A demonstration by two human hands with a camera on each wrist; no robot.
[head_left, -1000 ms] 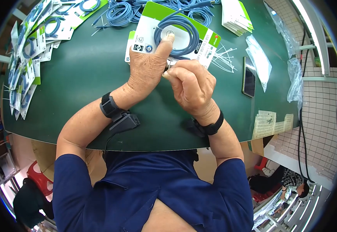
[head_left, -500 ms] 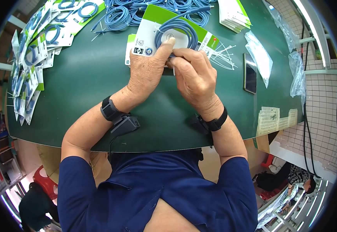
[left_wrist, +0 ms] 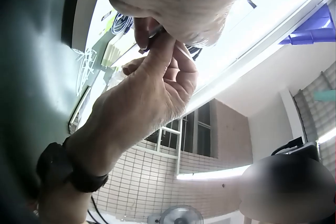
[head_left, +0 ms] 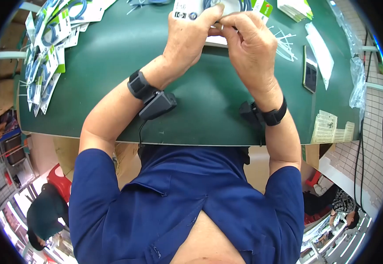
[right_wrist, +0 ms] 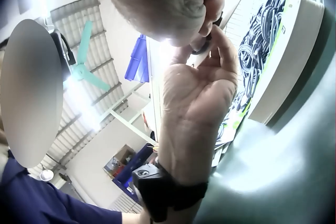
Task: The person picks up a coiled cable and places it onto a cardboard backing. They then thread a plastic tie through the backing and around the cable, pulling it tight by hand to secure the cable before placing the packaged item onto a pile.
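At the top of the head view, a white and green cardboard card bears a coil of blue cable, partly out of frame. My left hand grips the card and coil from the left, its thumb lying over them. Close against it, my right hand has thumb and index finger pinched together at the coil's lower edge, around the end of a thin white cable tie mostly hidden by the fingers. Both wrist views show the fingertips of my right hand meeting my left hand around a dark bit of cable.
Carded cables lie heaped at the left of the green table. Loose white cable ties are right of the hands, with a phone and clear plastic bag beyond. A stack of cards stands at the back.
The head view has tipped down, so the hands and table sit higher in it. The right fingers went up to the coil and stay pinched by the left thumb. The left hand keeps its grip.
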